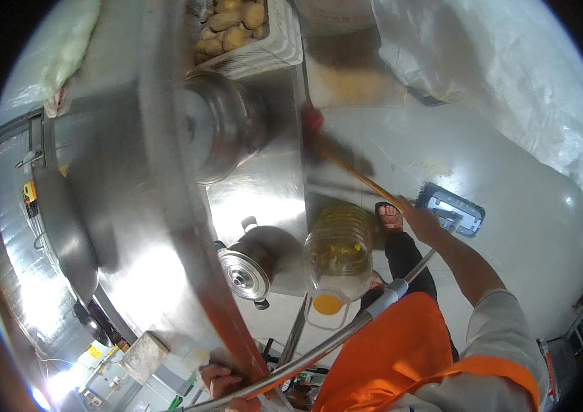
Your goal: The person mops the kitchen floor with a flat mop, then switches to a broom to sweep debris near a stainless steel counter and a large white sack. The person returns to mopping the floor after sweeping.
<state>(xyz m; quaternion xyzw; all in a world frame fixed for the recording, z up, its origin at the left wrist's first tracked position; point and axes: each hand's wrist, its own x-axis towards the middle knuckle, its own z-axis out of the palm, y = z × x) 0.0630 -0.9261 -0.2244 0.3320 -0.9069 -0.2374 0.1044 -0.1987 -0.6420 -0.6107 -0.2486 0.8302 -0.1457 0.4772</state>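
My right hand is closed round a thin wooden stick, reaching away to the left. A blurred red piece shows by the stick's far end, beside the steel table; I cannot tell its kind. My left hand is at the lower edge with its fingers curled round the metal pole of a flat mop, near the table's rim. That pole runs up across my orange apron to the mop head, which lies on the floor right of my foot. Part of the left hand is hidden by the pole.
A large jug of yellow oil with an orange cap stands beside my feet. Left of it are a lidded steel pot and a bigger pot. A white crate of potatoes stands beyond. White plastic sheeting covers the far right.
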